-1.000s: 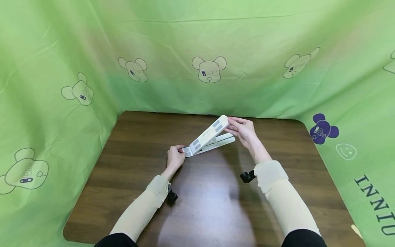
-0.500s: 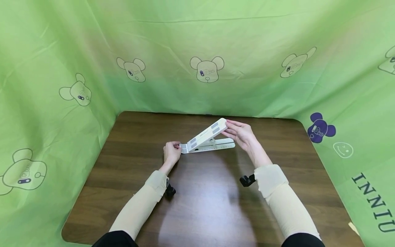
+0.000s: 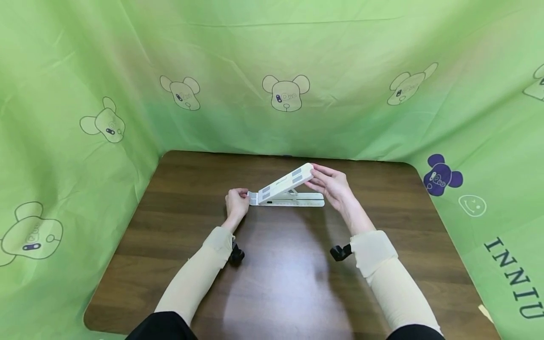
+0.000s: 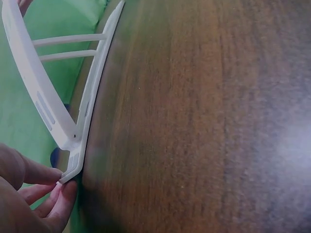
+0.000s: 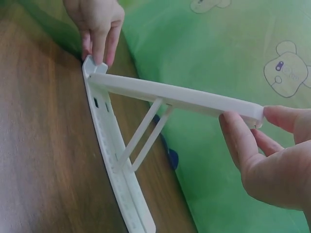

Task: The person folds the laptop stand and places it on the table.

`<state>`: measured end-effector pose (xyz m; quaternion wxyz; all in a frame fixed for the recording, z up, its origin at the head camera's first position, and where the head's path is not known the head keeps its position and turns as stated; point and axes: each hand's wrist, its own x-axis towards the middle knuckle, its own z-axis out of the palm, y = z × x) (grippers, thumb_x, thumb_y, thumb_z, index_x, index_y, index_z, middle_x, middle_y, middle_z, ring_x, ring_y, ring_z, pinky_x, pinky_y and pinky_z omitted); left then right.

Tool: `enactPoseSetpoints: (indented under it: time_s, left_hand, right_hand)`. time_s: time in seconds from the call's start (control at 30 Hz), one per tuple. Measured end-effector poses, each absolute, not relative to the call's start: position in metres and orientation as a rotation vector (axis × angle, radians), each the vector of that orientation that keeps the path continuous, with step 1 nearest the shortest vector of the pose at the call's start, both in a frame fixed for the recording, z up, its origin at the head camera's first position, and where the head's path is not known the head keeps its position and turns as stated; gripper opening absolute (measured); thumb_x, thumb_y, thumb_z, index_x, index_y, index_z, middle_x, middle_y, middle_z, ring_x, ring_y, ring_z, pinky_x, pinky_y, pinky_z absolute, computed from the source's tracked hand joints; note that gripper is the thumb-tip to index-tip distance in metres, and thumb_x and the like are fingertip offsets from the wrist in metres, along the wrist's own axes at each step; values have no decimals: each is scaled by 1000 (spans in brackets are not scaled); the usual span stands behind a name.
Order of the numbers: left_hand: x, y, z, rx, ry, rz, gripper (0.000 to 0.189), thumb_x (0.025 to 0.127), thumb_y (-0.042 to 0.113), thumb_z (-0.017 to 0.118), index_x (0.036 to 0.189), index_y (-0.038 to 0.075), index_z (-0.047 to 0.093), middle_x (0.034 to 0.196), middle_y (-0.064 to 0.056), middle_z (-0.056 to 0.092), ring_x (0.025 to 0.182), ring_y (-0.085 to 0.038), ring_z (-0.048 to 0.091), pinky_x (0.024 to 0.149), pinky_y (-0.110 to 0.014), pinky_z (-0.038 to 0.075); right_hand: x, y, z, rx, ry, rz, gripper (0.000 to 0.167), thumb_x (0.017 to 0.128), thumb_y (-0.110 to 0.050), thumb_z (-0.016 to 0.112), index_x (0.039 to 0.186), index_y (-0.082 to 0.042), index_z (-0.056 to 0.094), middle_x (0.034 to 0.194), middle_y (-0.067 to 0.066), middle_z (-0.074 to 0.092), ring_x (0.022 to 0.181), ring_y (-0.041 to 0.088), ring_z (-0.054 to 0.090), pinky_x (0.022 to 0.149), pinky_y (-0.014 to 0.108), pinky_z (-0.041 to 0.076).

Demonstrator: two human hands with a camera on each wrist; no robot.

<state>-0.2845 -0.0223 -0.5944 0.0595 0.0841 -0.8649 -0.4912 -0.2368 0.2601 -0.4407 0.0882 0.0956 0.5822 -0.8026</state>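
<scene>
A white folding laptop stand (image 3: 282, 185) with grey pads is opened into a wedge over the far middle of the table. Its slotted base arm (image 5: 112, 141) lies low along the wood, while the upper arm (image 5: 180, 93) slants up to the right. Two thin struts (image 5: 146, 131) prop the arms apart. My left hand (image 3: 237, 204) pinches the hinge-side end between thumb and fingers, as the left wrist view shows closely. At the raised end, my right hand (image 3: 333, 185) holds the tip of the upper arm, thumb on one side and fingers on the other.
The brown wooden table (image 3: 178, 264) has rounded corners. A green curtain (image 3: 212, 127) printed with bear heads hangs close behind its far edge and along both sides. Black wrist cameras (image 3: 340, 253) stick out from both cuffs.
The stand has come down from a tilt, its base now lying level. The angle between its arms looks slightly wider. My left hand has shifted a little left and away from me.
</scene>
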Motion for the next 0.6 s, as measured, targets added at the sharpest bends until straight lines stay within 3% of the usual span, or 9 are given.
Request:
enactPoseSetpoints:
  time_s: [0.17, 0.43, 0.6]
  left_hand:
    - [-274, -18, -570, 266, -2571, -1524, 24, 89, -4, 72, 110, -4, 85, 92, -16, 83, 89, -27, 76, 82, -35, 60]
    - [-276, -15, -561, 302, -2533, -1588, 22, 92, -4, 74, 111, -4, 85, 96, -20, 83, 96, -32, 76, 90, -36, 57]
    - [-281, -15, -560, 281, -2550, -1557, 21, 91, -4, 74, 109, -4, 85, 95, -19, 83, 93, -31, 77, 87, -36, 59]
  right_hand:
    - [-236, 263, -445, 213, 1749, -2407, 62, 110, 2, 58, 166, 12, 32, 105, -6, 79, 90, 11, 81, 90, 25, 67]
    - [-234, 263, -448, 215, 1764, -2436, 60, 110, 1, 60, 163, 15, 36, 102, -7, 81, 90, 10, 82, 89, 25, 67]
    - [-233, 259, -449, 221, 1882, -2410, 57, 109, 0, 62, 160, 16, 41, 101, -11, 78, 88, 8, 79, 88, 25, 68]
